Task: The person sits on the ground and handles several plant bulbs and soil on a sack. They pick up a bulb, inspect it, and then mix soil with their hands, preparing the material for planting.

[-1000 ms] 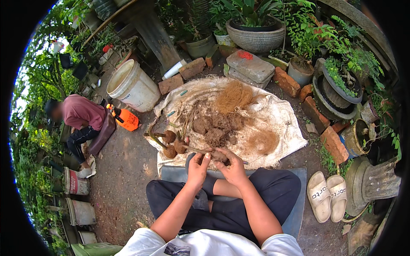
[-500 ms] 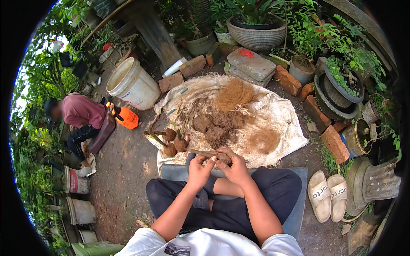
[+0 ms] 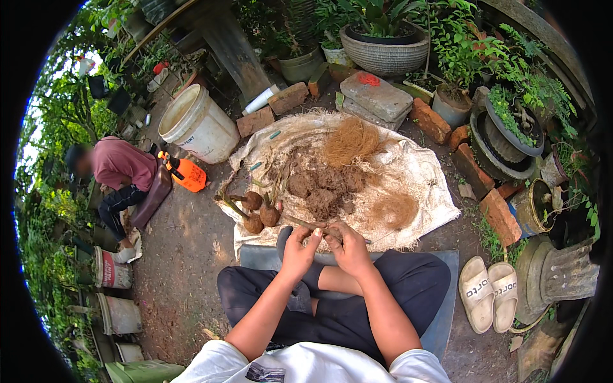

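My left hand (image 3: 298,251) and my right hand (image 3: 350,250) meet above my lap, at the near edge of a white woven sack (image 3: 424,182). Between them they grip a brown plant stem (image 3: 295,221) that slants across both sets of fingers. Dark soil (image 3: 332,233) is pressed around the stem at my right fingers, partly hidden by them. Just left of my hands, several round brown fibre-wrapped root balls (image 3: 253,223) with stems sit together. Beyond my fingers lies crumbly, clumped soil (image 3: 321,183). A coil of brown fibre (image 3: 351,142) and a thin fibre pad (image 3: 394,211) rest on the sack.
A white bucket (image 3: 200,124) and an orange spray bottle (image 3: 186,173) stand to the left, near a seated person in a pink top (image 3: 124,164). Bricks (image 3: 500,217) and potted plants border the far and right sides. Beige slippers (image 3: 477,293) lie at the right.
My right fingers have closed further over the soil around the stem, so less of the lump shows. Both hands stay in nearly the same place.
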The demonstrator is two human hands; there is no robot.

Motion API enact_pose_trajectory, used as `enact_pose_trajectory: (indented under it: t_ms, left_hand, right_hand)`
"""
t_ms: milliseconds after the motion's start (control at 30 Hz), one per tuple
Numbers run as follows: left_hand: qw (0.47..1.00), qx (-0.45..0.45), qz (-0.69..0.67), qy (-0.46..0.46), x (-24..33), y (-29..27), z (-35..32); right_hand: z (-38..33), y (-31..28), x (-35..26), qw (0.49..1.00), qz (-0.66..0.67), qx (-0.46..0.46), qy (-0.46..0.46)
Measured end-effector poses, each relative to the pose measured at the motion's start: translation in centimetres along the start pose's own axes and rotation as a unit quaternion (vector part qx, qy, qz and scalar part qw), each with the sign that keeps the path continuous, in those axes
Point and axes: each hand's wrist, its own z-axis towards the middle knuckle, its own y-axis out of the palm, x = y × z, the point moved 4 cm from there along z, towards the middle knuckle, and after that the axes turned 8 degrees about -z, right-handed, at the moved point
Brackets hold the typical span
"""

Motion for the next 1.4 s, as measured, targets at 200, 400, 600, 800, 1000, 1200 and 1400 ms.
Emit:
enact_pose_trajectory:
  t_ms: [200,400,600,800,1000,1200,1400]
  left_hand:
    - [0.998,-0.019,-0.048,-0.046,-0.7,-0.5,0.2]
    - [0.999,-0.008,0.006,0.043,0.1,-1.1,0.5]
    - [0.993,-0.008,0.068,0.099,1.0,-1.1,0.5]
    - [0.982,0.005,0.136,0.133,1.1,-1.1,0.7]
    - [0.999,0.000,0.008,0.050,-0.5,-1.4,1.4]
    - [0.998,-0.033,0.025,0.045,-1.1,-1.7,1.5]
    - [0.992,-0.043,0.085,0.080,1.4,-1.2,1.1]
  right_hand:
    - [0.0,0.2,0.0,1.000,0.023,-0.004,-0.001]
    - [0.1,1.0,0.4,0.986,0.158,-0.011,0.043]
    - [-0.4,2.4,2.0,0.947,0.263,-0.125,0.136]
    - [0.1,2.0,1.8,0.986,0.155,-0.034,0.053]
    - [0.1,1.4,0.7,0.992,0.124,-0.029,0.027]
    - [0.0,0.6,-0.3,0.997,0.073,0.015,-0.025]
    - [0.0,1.4,1.3,0.980,0.175,-0.066,0.074]
